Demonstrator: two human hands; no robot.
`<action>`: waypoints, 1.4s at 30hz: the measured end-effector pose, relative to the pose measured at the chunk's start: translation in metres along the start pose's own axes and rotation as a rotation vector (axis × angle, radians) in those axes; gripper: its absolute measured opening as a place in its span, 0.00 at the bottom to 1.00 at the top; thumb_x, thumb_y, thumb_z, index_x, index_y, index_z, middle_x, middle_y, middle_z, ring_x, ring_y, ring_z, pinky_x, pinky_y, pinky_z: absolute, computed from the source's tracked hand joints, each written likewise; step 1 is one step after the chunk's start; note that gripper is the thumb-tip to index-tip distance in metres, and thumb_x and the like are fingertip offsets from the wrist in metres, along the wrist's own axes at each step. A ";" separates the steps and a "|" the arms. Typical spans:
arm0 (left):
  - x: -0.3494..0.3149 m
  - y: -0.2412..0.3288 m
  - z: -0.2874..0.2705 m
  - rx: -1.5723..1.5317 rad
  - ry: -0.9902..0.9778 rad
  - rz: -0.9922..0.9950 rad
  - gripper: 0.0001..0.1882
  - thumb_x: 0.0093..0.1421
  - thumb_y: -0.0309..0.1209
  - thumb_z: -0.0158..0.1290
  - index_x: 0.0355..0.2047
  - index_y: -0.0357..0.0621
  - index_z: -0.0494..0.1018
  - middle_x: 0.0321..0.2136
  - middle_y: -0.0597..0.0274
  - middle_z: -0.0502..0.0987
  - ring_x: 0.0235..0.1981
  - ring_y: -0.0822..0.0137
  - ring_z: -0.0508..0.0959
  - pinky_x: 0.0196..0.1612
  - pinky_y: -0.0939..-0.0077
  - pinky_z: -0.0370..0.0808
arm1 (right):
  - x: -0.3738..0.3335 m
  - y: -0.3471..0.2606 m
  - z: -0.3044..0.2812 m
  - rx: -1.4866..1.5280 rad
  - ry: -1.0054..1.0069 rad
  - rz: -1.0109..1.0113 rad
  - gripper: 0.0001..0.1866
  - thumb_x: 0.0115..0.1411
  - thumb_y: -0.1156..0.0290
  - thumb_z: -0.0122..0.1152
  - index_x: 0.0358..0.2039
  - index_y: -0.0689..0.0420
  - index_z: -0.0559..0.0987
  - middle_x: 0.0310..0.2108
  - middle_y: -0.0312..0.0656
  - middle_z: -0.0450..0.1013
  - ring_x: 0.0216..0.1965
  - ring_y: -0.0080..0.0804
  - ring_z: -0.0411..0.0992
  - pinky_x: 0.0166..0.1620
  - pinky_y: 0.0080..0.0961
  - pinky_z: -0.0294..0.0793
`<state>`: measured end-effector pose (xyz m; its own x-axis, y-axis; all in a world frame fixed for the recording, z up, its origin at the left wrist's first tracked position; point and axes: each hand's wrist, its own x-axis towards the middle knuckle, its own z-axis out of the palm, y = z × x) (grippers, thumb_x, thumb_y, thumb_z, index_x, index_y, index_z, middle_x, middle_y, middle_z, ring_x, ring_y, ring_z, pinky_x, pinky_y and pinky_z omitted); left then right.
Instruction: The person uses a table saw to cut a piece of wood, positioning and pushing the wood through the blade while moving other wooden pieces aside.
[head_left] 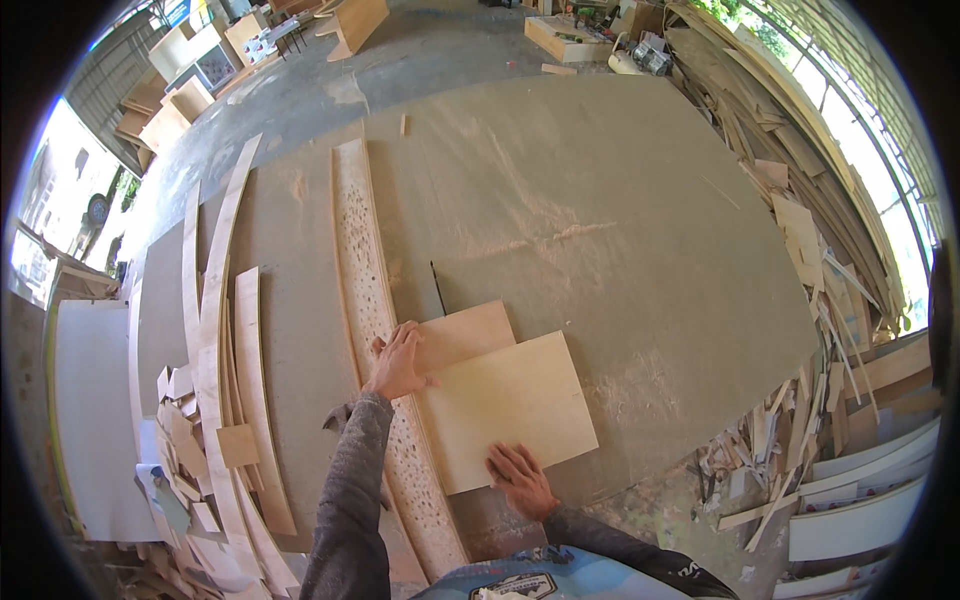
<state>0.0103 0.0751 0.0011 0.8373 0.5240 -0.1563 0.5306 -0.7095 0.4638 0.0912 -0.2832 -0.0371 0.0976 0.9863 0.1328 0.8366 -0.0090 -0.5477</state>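
Note:
A rectangular pale plywood panel [510, 405] lies on the big worktable sheet [640, 200], partly covering a second plywood panel [465, 335] behind it. Both sit against the right side of a long plank [365, 240] with a speckled, pitted face. My left hand [397, 365] rests where the panels meet the plank, fingers spread. On the front panel's near edge lies my right hand [522, 482], its fingers stretched out over the wood. A thin black stick-like tool [437, 285] lies just beyond the panels. Beside my left forearm, a dark hammer-like head [338, 416] shows; the rest is hidden.
Long wooden strips [222, 300] and a heap of small offcuts [182, 440] lie to the left. Scrap wood [790, 420] and stacked long boards [810, 130] line the right side. At the far left stand wooden cabinet pieces [180, 115].

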 end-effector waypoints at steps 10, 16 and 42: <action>0.024 -0.007 -0.011 0.009 -0.047 -0.042 0.45 0.35 0.47 0.76 0.51 0.41 0.68 0.65 0.53 0.63 0.67 0.54 0.62 0.60 0.45 0.54 | 0.023 0.009 0.003 0.029 0.037 0.039 0.30 0.58 0.69 0.65 0.63 0.54 0.73 0.69 0.41 0.61 0.72 0.36 0.55 0.73 0.48 0.48; 0.046 -0.018 -0.020 0.050 -0.031 -0.025 0.45 0.36 0.47 0.76 0.50 0.42 0.67 0.64 0.54 0.63 0.67 0.54 0.63 0.60 0.50 0.54 | 0.046 0.017 0.001 -0.009 0.057 0.009 0.29 0.60 0.67 0.64 0.62 0.56 0.73 0.70 0.42 0.59 0.73 0.35 0.52 0.74 0.48 0.47; 0.001 -0.004 0.010 -0.016 0.026 0.039 0.43 0.34 0.39 0.76 0.49 0.38 0.67 0.61 0.49 0.64 0.66 0.48 0.61 0.65 0.51 0.58 | -0.010 0.001 0.010 0.064 0.000 0.025 0.26 0.63 0.69 0.59 0.62 0.59 0.72 0.70 0.44 0.58 0.73 0.38 0.53 0.73 0.48 0.48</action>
<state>0.0108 0.0736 -0.0098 0.8532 0.5086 -0.1154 0.4955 -0.7216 0.4834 0.0857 -0.2913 -0.0477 0.1179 0.9859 0.1187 0.7978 -0.0229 -0.6024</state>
